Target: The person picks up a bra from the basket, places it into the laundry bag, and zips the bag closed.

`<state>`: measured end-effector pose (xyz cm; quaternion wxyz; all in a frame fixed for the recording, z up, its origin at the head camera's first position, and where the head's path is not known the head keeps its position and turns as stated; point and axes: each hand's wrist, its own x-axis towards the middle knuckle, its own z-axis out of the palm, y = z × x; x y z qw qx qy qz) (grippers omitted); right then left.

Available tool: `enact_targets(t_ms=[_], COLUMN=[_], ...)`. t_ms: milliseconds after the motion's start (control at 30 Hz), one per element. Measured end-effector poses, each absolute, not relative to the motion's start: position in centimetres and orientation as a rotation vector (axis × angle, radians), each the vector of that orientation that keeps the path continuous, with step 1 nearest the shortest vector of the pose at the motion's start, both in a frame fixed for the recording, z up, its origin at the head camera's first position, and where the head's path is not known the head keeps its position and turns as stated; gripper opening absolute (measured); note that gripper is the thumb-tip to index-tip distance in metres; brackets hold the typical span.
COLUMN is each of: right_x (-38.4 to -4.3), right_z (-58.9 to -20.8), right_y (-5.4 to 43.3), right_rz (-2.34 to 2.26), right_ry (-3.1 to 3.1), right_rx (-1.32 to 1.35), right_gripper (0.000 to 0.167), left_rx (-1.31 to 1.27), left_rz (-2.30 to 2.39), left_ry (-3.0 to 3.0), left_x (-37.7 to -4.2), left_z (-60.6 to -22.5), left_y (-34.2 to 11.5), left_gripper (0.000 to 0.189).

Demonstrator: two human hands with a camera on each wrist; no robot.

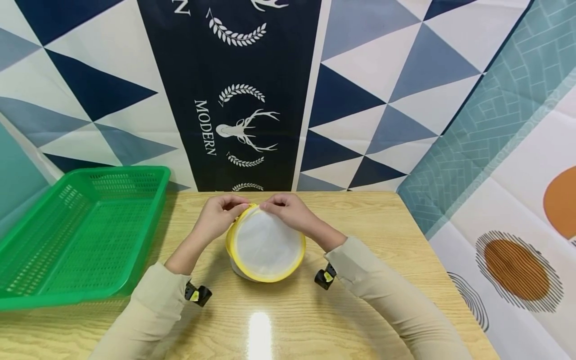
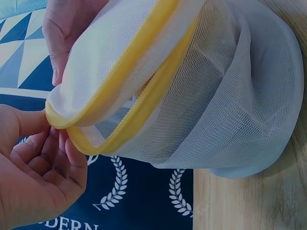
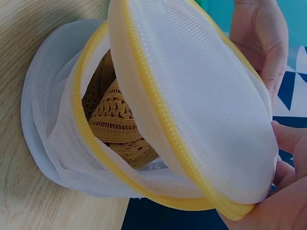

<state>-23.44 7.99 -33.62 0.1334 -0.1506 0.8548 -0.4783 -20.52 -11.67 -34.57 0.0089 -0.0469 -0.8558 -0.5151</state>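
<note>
A round white mesh laundry bag [image 1: 270,245] with yellow zipper edging stands upright on the table, its lid partly unzipped. My left hand [image 1: 218,215] pinches the yellow zipper edge [image 2: 86,146] at the far side of the rim between thumb and fingers. Close beside it, my right hand [image 1: 290,212] pinches the edge of the lid [image 3: 201,105]. Through the gap under the lid, the right wrist view shows a brown openwork lace cloth [image 3: 117,120] inside the bag. In the head view the lid hides that cloth.
A large green plastic basket [image 1: 150,230] stands on the left of the wooden table [image 1: 360,310]. Behind the table rises a patterned wall covering [image 1: 355,100], with another printed covering [image 1: 486,200] along the right side. Small black cameras hang at both wrists.
</note>
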Motion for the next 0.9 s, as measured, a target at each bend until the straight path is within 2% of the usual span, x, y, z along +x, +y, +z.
enact_targets(t_ms=[900], right_x=[-23.9], right_z=[-34.2], right_y=[8.1], right_rz=[-1.387], right_ry=[2.404], right_rx=[-0.416], right_gripper=[0.027], left_rx=[-0.138], left_rz=[-1.618], left_ry=[-2.604], left_x=[-20.4], left_z=[-35.8], left_y=[-11.9], left_gripper=[0.018])
